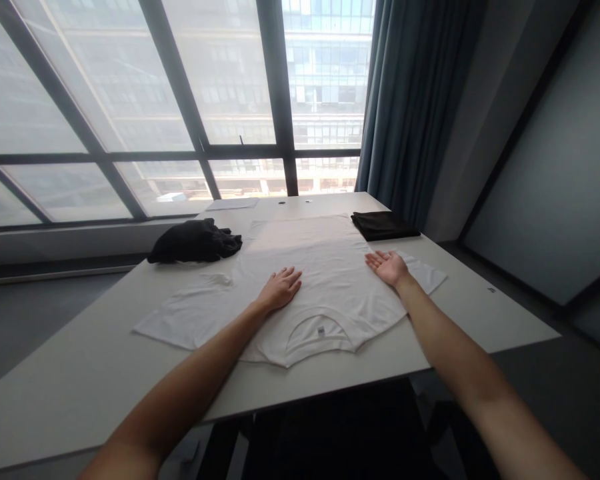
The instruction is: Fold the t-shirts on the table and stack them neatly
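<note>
on table (70,380), white shirt (325,267), spread, creased

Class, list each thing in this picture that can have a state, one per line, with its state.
White T-shirt: spread out, lightly wrinkled
Black bundle: crumpled
Black cloth: folded flat
Curtain: hanging in folds
Left hand: open, palm down on the T-shirt
Right hand: open, palm up

The left hand (280,288) hides a patch of the white shirt (325,253), whose neck label (321,331) is too small to read, and the left edge crops the surface (95,373).
</note>
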`<action>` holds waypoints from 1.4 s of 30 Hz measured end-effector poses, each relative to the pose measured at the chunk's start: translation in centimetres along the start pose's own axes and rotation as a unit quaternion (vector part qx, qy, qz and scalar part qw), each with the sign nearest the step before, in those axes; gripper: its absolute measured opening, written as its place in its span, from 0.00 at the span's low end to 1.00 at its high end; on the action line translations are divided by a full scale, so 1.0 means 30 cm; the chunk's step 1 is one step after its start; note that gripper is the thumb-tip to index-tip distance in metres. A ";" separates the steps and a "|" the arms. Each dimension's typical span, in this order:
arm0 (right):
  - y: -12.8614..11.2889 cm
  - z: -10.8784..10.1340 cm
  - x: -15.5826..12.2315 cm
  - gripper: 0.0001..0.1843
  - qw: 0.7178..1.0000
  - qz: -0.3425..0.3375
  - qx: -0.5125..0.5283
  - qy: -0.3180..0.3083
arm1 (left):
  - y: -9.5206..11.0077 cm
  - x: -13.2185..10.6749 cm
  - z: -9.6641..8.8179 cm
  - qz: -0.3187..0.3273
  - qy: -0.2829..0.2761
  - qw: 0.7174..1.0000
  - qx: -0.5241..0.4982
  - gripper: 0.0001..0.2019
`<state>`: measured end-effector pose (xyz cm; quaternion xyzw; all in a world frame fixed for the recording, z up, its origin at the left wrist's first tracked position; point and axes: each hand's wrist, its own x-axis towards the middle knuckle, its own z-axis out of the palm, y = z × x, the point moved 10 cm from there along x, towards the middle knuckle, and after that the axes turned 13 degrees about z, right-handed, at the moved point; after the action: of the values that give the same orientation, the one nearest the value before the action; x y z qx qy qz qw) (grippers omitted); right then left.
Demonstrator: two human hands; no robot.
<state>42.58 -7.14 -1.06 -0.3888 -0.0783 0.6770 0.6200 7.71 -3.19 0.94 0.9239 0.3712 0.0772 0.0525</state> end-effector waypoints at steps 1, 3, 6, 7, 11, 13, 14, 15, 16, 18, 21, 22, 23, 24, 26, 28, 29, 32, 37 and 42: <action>-0.037 -0.028 -0.004 0.19 0.999 -0.024 0.020 0.012 | 0.002 -0.001 -0.001 0.000 0.000 1.000 0.000 0.28; -0.085 -0.058 -0.013 0.20 0.996 -0.067 0.054 0.025 | 0.007 -0.002 -0.003 0.001 0.001 1.000 0.001 0.28; -0.103 -0.031 -0.030 0.21 0.992 -0.104 0.067 0.008 | 0.010 -0.003 -0.007 0.003 0.004 1.000 0.004 0.28; -0.095 -0.004 -0.038 0.21 0.992 -0.109 0.060 -0.004 | 0.010 -0.003 -0.008 0.003 0.005 1.000 0.005 0.28; 0.004 0.155 -0.091 0.24 0.992 -0.101 -0.015 -0.071 | 0.003 0.000 -0.003 0.005 0.005 1.000 0.007 0.28; 0.101 0.247 -0.127 0.25 0.987 -0.081 -0.066 -0.119 | 0.002 0.001 0.000 0.005 0.003 1.000 0.007 0.28; 0.161 0.289 -0.144 0.26 0.984 -0.063 -0.086 -0.146 | 0.003 0.002 0.001 0.005 0.003 1.000 0.007 0.28; 0.225 0.321 -0.157 0.27 0.980 -0.037 -0.103 -0.166 | 0.005 0.002 0.000 0.005 0.003 1.000 0.007 0.29; 0.291 0.341 -0.164 0.28 0.977 -0.005 -0.122 -0.175 | 0.007 0.001 -0.001 0.005 0.003 1.000 0.009 0.29; 0.397 0.340 -0.160 0.30 0.975 0.061 -0.145 -0.156 | 0.009 0.000 -0.003 0.005 0.003 1.000 0.013 0.29; 0.427 0.266 -0.127 0.27 0.984 0.103 -0.126 -0.069 | 0.009 -0.001 -0.003 0.003 0.000 1.000 0.013 0.29; 0.401 0.231 -0.114 0.26 0.988 0.095 -0.112 -0.034 | 0.010 -0.001 -0.001 0.003 -0.001 1.000 0.012 0.29; 0.366 0.195 -0.102 0.25 0.992 0.082 -0.101 0.001 | 0.010 -0.002 0.000 0.003 -0.002 1.000 0.010 0.29; 0.326 0.160 -0.093 0.24 0.993 0.064 -0.092 0.035 | 0.010 -0.003 0.001 0.004 -0.002 1.000 0.009 0.29; 0.246 0.100 -0.080 0.23 0.992 0.025 -0.080 0.092 | 0.012 -0.004 0.000 0.005 -0.003 1.000 0.009 0.28; 0.183 0.062 -0.077 0.23 0.989 -0.017 -0.071 0.128 | 0.018 -0.006 -0.007 0.005 -0.001 1.000 0.010 0.28; 0.160 0.052 -0.079 0.22 0.987 -0.038 -0.066 0.139 | 0.022 -0.006 -0.015 0.005 0.003 1.000 0.013 0.28; 0.132 0.062 -0.090 0.21 0.986 -0.081 -0.058 0.131 | 0.067 -0.004 -0.058 0.029 0.036 0.999 0.020 0.27; 0.193 0.179 -0.110 0.21 0.996 -0.060 -0.065 0.008 | 0.211 -0.011 -0.073 0.129 0.038 0.991 -0.004 0.30; 0.325 0.216 -0.117 0.15 0.993 0.071 -0.088 -0.025 | 0.264 -0.033 0.012 0.157 -0.065 0.985 -0.014 0.29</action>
<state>30.70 -9.99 -0.84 -0.4294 -0.1257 0.7194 0.5313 12.44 -9.60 1.69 0.9729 0.2159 0.0301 0.0768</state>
